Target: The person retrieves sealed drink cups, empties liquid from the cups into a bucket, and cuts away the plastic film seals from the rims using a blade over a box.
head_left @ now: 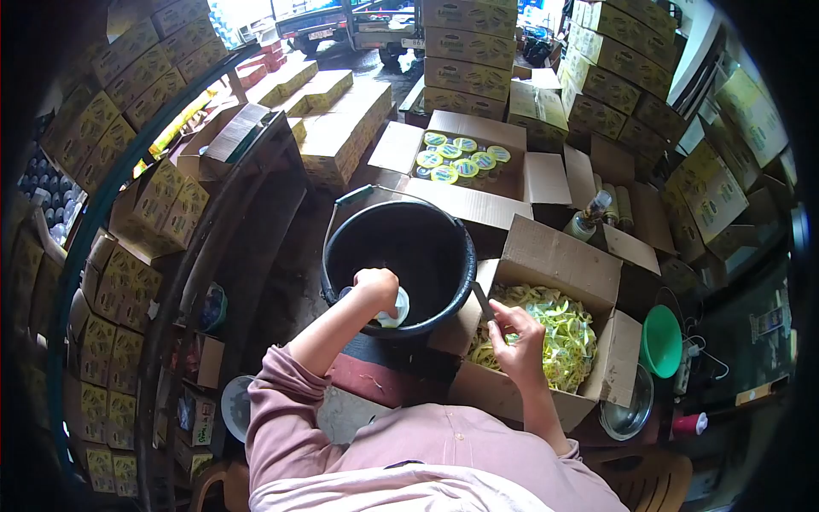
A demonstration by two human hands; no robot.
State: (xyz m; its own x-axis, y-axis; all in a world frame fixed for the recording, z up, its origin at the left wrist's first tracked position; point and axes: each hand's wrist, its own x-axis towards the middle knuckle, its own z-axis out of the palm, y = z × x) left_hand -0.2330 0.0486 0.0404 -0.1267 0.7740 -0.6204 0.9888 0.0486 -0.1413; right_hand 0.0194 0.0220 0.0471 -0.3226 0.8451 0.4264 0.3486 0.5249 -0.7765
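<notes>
My left hand (374,288) is closed round a small clear plastic cup (395,309), tilted at the near rim of a black bucket (399,247). The fingers hide part of the cup. To the right, my right hand (518,334) grips a dark, narrow knife (482,300), its blade pointing up toward the bucket's right rim. Beneath that hand stands an open cardboard box holding a heap of yellow-green film scraps (563,337). The bucket's wire handle with its green grip (354,196) leans over the far side.
Beyond the bucket, an open carton (486,205) holds several cups with yellow lids (461,158). Stacked printed cartons (465,60) rise behind it. At right are a bottle (589,215), a green bowl (661,341) and a glass bowl (630,410). A wooden rack (235,213) runs along the left.
</notes>
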